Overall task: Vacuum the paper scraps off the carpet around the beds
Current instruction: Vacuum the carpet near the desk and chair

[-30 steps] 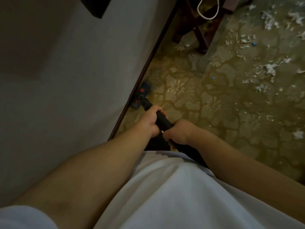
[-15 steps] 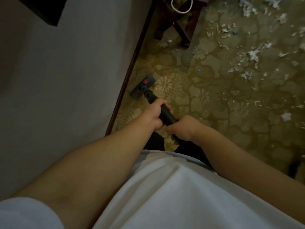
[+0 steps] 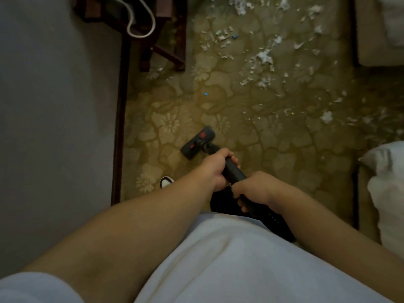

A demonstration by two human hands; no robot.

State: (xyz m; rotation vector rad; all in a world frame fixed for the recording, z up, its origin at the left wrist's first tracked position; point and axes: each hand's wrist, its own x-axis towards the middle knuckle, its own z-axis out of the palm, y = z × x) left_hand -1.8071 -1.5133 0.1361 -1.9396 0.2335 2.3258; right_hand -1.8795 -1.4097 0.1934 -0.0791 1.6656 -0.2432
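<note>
I hold a black vacuum wand (image 3: 232, 171) with both hands. My left hand (image 3: 215, 169) grips it further down, my right hand (image 3: 251, 189) grips it just behind, close to my body. The dark floor head (image 3: 197, 142) with red marks lies flat on the patterned olive carpet (image 3: 273, 154), a little out from the wall. White paper scraps (image 3: 264, 56) lie scattered over the carpet ahead and to the right. A small blue bit (image 3: 206, 94) lies on the carpet ahead of the head.
A grey wall (image 3: 54, 106) with a dark skirting board (image 3: 119, 127) runs along the left. A dark wooden chair or stand (image 3: 166, 51) with a white cable (image 3: 140, 29) is at the top. White bedding (image 3: 387, 189) shows at the right; another bed base (image 3: 376, 29) top right. My shoe tip (image 3: 166, 181) is near the wall.
The floor head has moved away from the skirting board out onto the open carpet to the right. The view has swung right, bringing the bedding into sight.
</note>
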